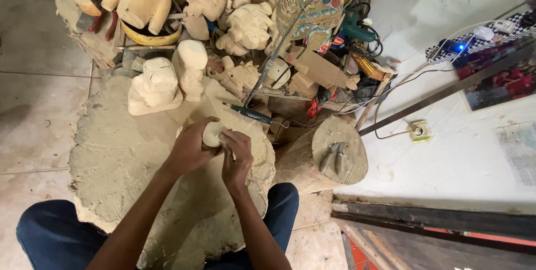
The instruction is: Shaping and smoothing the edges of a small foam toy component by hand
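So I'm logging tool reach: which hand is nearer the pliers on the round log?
Right. The right hand is closer to the pliers, which lie off to its right; the left hand sits farther away.

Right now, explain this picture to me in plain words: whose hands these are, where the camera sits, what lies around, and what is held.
There is no machine here. A person sits with a camera worn on the head, so the single picture looks down at their own two bare hands and their knees in dark blue trousers.

The left hand and the right hand together grip a small pale rounded wooden piece. They work over a big, dusty, flat tree-stump block.

On the block behind the hands stand rough, unfinished wooden carvings, and a dark pen-shaped tool lies there. A smaller round stump to the right carries grey pliers. Farther back is a pile of more pale carvings and one painted figure.
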